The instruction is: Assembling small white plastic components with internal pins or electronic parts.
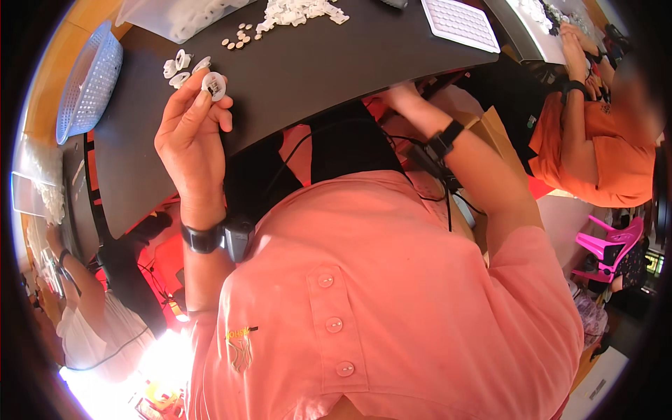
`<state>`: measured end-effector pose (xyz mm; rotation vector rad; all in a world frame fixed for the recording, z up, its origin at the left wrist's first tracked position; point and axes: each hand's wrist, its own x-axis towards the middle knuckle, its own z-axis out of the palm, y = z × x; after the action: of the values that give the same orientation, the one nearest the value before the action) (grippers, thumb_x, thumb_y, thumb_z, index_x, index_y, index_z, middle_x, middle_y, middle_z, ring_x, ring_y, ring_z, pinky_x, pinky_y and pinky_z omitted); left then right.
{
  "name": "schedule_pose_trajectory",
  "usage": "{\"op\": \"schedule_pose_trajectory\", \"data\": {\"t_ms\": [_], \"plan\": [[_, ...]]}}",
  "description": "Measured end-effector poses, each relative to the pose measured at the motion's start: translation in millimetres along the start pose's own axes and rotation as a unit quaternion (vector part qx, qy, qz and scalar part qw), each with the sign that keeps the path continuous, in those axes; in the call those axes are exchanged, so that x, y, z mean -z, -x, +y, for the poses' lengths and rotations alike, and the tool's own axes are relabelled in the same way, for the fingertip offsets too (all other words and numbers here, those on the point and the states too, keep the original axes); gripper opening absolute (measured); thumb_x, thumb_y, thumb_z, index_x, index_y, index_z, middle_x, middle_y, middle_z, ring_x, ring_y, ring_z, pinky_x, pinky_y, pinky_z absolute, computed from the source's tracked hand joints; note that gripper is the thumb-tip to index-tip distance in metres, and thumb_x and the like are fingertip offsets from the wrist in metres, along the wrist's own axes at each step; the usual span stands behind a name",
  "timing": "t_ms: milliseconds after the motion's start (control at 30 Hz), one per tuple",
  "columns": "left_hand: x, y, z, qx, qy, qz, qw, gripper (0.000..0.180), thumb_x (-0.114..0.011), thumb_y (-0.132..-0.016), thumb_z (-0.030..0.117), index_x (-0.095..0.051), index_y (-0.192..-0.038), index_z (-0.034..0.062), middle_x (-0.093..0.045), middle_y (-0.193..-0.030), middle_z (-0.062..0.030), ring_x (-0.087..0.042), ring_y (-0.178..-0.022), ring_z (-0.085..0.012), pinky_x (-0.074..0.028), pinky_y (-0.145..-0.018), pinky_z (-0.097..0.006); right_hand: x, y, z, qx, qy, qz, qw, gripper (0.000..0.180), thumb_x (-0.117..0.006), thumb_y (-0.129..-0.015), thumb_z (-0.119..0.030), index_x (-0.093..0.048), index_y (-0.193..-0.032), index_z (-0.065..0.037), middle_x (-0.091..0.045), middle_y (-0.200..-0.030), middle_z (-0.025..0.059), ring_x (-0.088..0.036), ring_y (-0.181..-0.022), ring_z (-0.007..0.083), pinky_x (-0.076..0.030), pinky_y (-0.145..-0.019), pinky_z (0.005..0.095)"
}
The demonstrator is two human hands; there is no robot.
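My left hand [190, 136] is raised over the near left part of the dark table [315, 70], pinching a small round white plastic piece [215, 85] between thumb and fingers. Dark detail shows in the middle of that piece. Just beyond the fingertips lie several similar white plastic pieces [180, 61]. Down at the table's front edge is my right hand [402, 96]; its fingers are hidden by the edge and shadow, so what they hold cannot be made out. Small round buttons or discs [239, 36] sit farther back, beside a heap of small white parts [301, 10].
A white gridded tray [460, 25] lies at the table's back right. On the left stand a blue perforated basket [89, 84] and a clear plastic bin [180, 19]. A person in orange [595, 150] works at the right; another in white [105, 329] is at the left. Cables hang near my lap.
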<state>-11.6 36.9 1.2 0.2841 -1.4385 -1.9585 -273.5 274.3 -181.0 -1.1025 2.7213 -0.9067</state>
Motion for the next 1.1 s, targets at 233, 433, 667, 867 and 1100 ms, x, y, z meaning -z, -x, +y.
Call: {"op": "schedule_pose_trajectory", "data": {"t_ms": [233, 433, 667, 867, 1100], "plan": [[7.1, -2.1, -0.4, 0.010, 0.008, 0.006, 1.000, 0.036, -0.056, -0.100, 0.004, -0.055, -0.131, -0.0141, -0.067, -0.115, -0.0241, -0.065, -0.088, -0.0217, -0.047, -0.067, -0.029, 19.7, -4.4, 15.9, 0.010, 0.097, 0.090, 0.991, 0.035, -0.071, -0.088, -0.023, -0.068, -0.117, -0.004, -0.071, -0.106, 0.0184, -0.068, -0.098, 0.0355, -0.053, -0.088, 0.0440], [14.7, -6.1, 0.9, 0.024, 0.150, -0.004, 0.988, 0.033, -0.058, -0.098, 0.002, -0.060, -0.127, -0.0120, -0.069, -0.110, -0.0209, -0.067, -0.085, -0.0222, -0.050, -0.062, -0.029, 121.0, 55.1, -126.1, -0.025, -0.084, -0.325, 0.942, 0.020, -0.073, -0.081, -0.017, -0.073, -0.094, -0.002, -0.072, -0.083, 0.0151, -0.072, -0.078, 0.0255, -0.054, -0.070, 0.0374], [14.9, -2.5, 1.4, 0.036, 0.183, 0.016, 0.982, 0.033, -0.056, -0.098, 0.003, -0.060, -0.127, -0.0119, -0.069, -0.109, -0.0222, -0.067, -0.084, -0.0236, -0.052, -0.063, -0.031, 159.6, -1.8, -239.4, 0.129, -0.217, -0.184, 0.950, 0.011, -0.070, -0.086, -0.009, -0.066, -0.090, 0.001, -0.065, -0.073, 0.0052, -0.060, -0.071, 0.0095, -0.047, -0.066, 0.0274], [13.5, -3.7, 5.9, 0.048, 0.210, 0.011, 0.977, 0.031, -0.057, -0.097, 0.004, -0.060, -0.125, -0.0114, -0.068, -0.108, -0.0219, -0.067, -0.084, -0.0242, -0.052, -0.063, -0.031, 106.7, -72.8, -261.0, 0.163, 0.090, 0.007, 0.982, 0.016, -0.063, -0.086, -0.015, -0.075, -0.097, -0.013, -0.073, -0.088, 0.0113, -0.069, -0.085, 0.0331, -0.052, -0.074, 0.0433], [14.2, -2.1, 5.6, 0.061, 0.187, 0.006, 0.980, 0.036, -0.056, -0.097, 0.007, -0.058, -0.128, -0.0112, -0.066, -0.112, -0.0254, -0.064, -0.084, -0.0234, -0.048, -0.065, -0.030, 124.7, -71.9, -214.8, 0.115, 0.124, -0.065, 0.983, 0.023, -0.064, -0.086, -0.016, -0.075, -0.106, -0.017, -0.073, -0.090, 0.0134, -0.069, -0.091, 0.0336, -0.052, -0.077, 0.0449]]}}
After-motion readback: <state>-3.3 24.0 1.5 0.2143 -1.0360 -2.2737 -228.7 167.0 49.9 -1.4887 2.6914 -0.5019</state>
